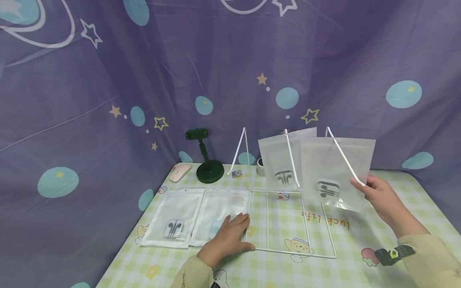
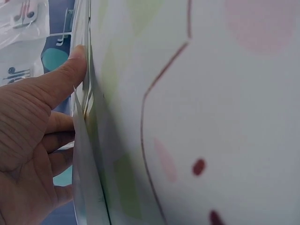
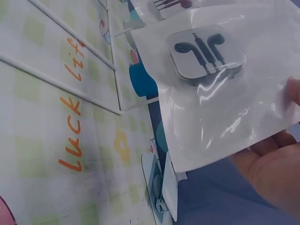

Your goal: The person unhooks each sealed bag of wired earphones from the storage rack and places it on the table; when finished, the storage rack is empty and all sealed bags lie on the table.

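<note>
A white wire rack (image 1: 295,253) with three slanting prongs stands on the table. My right hand (image 1: 383,200) pinches the lower right edge of a frosted zip bag (image 1: 336,160) at the right prong, thumb in front and fingers behind. Inside it a small clear case of dark earphones (image 3: 206,51) shows. Another earphone bag (image 1: 275,154) hangs on the middle prong. Two more bags lie flat left of the rack, an outer bag (image 1: 185,210) and an inner bag (image 1: 225,204). My left hand (image 1: 230,236) rests with extended fingers on the inner bag, thumb by the rack's base.
Behind the flat bags are a dark green phone stand (image 1: 210,172) and a pale pink mouse (image 1: 180,173). A white cup-like object (image 1: 261,168) stands partly hidden behind the middle bag. A patterned purple curtain (image 1: 230,60) hangs behind the checked tablecloth (image 1: 396,220).
</note>
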A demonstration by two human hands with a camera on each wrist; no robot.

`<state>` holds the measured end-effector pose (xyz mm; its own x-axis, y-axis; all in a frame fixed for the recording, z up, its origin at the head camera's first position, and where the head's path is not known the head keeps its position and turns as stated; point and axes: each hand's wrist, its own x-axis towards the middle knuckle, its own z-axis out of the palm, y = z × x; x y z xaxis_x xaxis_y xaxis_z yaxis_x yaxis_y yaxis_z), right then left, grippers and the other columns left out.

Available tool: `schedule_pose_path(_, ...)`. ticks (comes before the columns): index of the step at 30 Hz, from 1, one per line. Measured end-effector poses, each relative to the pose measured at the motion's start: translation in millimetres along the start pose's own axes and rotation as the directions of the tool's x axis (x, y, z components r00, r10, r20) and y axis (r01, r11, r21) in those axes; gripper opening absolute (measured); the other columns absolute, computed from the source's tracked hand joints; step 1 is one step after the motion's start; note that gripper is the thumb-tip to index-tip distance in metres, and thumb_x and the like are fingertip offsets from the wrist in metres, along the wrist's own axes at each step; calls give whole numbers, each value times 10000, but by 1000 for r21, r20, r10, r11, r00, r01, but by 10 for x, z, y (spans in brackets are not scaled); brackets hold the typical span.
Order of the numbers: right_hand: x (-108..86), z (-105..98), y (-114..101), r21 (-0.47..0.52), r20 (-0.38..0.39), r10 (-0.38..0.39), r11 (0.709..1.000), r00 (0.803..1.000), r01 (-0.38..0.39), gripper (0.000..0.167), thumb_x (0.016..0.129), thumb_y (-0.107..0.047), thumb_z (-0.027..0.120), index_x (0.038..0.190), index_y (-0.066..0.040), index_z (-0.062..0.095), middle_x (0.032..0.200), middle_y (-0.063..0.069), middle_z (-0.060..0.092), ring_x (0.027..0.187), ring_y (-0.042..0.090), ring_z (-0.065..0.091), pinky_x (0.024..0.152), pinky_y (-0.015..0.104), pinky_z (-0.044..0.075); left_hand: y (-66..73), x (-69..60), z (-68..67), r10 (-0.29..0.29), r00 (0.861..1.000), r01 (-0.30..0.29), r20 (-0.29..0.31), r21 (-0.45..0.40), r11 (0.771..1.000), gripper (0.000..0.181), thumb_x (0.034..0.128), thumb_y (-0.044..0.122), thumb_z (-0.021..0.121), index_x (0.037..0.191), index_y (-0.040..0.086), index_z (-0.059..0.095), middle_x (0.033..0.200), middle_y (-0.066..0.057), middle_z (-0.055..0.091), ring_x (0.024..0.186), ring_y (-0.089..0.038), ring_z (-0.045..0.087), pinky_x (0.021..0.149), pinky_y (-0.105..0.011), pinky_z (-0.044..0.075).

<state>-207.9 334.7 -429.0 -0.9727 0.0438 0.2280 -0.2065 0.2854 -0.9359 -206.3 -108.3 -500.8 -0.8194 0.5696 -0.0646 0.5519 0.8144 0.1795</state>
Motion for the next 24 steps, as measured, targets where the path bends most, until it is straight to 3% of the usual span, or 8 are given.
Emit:
schedule_pose_path(6, -117, -22, 16, 130, 31, 13, 991, 999, -17, 218, 1002, -91, 544, 884, -211, 683, 762, -115, 469, 714, 105, 373, 572, 310, 267, 7, 3, -4, 8, 1000, -8, -11, 5, 1000, 894, 778, 596, 715, 1440, 48, 466, 1510, -73, 411, 1403, -270, 353, 1116, -564, 252)
schedule_pose_path(11, -254, -36, 5, 98, 58, 49, 994, 997, -55, 194, 1032, -150, 492, 1000, -217, 672, 904, -162, 501, 849, 38, 395, 638, 225, 312, 11, 6, -5, 2, 1000, -2, -2, 1, 1000, 904, 775, 602, 712, 1445, 50, 460, 1512, -69, 409, 1407, -265, 347, 1122, -558, 245)
schedule_pose_path(16, -401, -45, 6, 91, 91, 25, 995, 996, -33, 279, 1038, -124, 469, 1223, -253, 633, 1110, -227, 580, 1015, -56, 469, 739, 114, 382, 6, 6, -2, -1, 1000, 1, 3, -4, 1000, 913, 779, 608, 703, 1455, 50, 446, 1519, -67, 402, 1415, -259, 333, 1128, -554, 234)
schedule_pose_path(22, -573, -34, -49, 123, 107, -21, 992, 994, 7, 309, 1032, -76, 461, 1285, -173, 610, 1146, -188, 630, 1018, -30, 562, 782, 109, 435, 0, 11, 12, -8, 1000, 7, 9, 7, 1000, 909, 781, 611, 700, 1458, 61, 445, 1522, -55, 399, 1419, -247, 327, 1132, -546, 232)
schedule_pose_path(24, -633, -35, -67, 87, 99, -21, 996, 995, 12, 303, 1032, -78, 462, 1284, -157, 610, 1141, -187, 633, 1006, -22, 570, 783, 112, 440, -1, 8, 15, -6, 1000, 6, 7, 10, 1000, 904, 784, 608, 701, 1458, 61, 446, 1522, -54, 400, 1418, -246, 328, 1131, -546, 233)
